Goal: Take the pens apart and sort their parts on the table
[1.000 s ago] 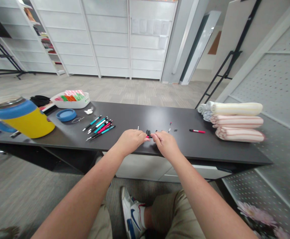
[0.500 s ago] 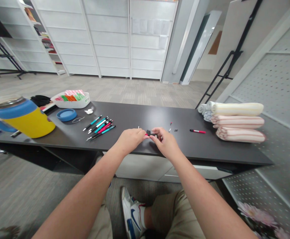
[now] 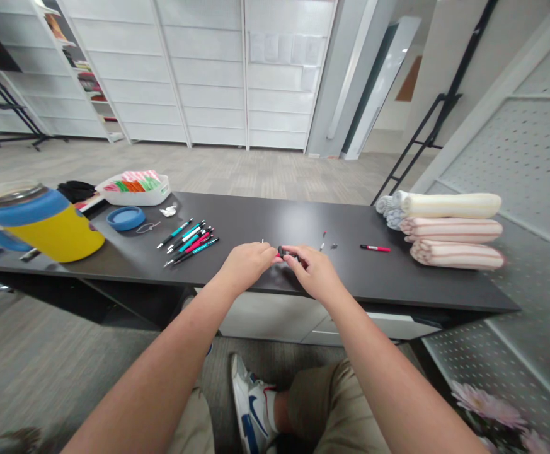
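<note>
My left hand (image 3: 249, 265) and my right hand (image 3: 313, 271) meet above the front of the black table (image 3: 237, 221). Both are closed in a pinch on one small pen piece (image 3: 281, 253), pink at the left end and black at the right. Most of the piece is hidden by my fingers. Just beyond my hands lie small loose pen parts (image 3: 322, 240) and a thin white part (image 3: 262, 241). A red-and-black pen (image 3: 375, 248) lies alone to the right. A bunch of several teal, pink and black pens (image 3: 190, 238) lies to the left.
A yellow jug with a blue lid band (image 3: 38, 222) stands at the far left. Behind it are a blue round lid (image 3: 125, 218) and a white tray of coloured items (image 3: 135, 187). Rolled striped towels (image 3: 449, 230) are stacked at the right end. My knees and a shoe are under the table edge.
My hands have drawn closer together on the pen piece. The black part now sits tighter between my fingertips, and my right hand has shifted slightly left.
</note>
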A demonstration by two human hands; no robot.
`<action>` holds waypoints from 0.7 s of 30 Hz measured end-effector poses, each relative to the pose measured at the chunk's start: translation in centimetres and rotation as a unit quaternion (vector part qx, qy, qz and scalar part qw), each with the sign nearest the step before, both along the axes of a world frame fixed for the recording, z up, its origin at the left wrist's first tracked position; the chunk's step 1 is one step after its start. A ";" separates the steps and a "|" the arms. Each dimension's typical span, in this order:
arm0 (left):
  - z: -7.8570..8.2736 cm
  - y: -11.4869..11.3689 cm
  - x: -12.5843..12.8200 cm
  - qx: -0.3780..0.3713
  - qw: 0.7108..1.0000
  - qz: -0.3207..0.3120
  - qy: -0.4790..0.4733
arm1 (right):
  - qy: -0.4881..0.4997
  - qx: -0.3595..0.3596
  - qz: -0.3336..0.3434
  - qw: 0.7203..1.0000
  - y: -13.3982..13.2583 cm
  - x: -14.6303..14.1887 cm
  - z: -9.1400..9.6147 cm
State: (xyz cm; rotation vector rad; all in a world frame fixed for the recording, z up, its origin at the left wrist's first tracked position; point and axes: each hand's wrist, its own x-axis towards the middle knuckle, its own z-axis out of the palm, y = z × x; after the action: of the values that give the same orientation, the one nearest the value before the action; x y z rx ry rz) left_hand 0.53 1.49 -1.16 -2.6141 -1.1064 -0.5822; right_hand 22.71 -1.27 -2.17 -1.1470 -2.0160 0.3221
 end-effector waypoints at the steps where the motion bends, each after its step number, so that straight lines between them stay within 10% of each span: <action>1: 0.0 0.0 0.0 0.004 1.000 -0.007 0.000 | -0.002 -0.001 0.001 1.000 0.0 0.0 0.0; 21: -0.3 0.1 0.0 0.015 1.000 -0.018 -0.010 | -0.037 0.021 0.000 0.999 0.2 0.0 -0.1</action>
State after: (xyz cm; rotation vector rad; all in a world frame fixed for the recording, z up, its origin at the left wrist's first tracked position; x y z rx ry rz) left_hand 0.54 1.55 -1.44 -2.6121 -1.0510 -0.6292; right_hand 22.72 -1.08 -2.32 -1.1476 -2.0779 0.2403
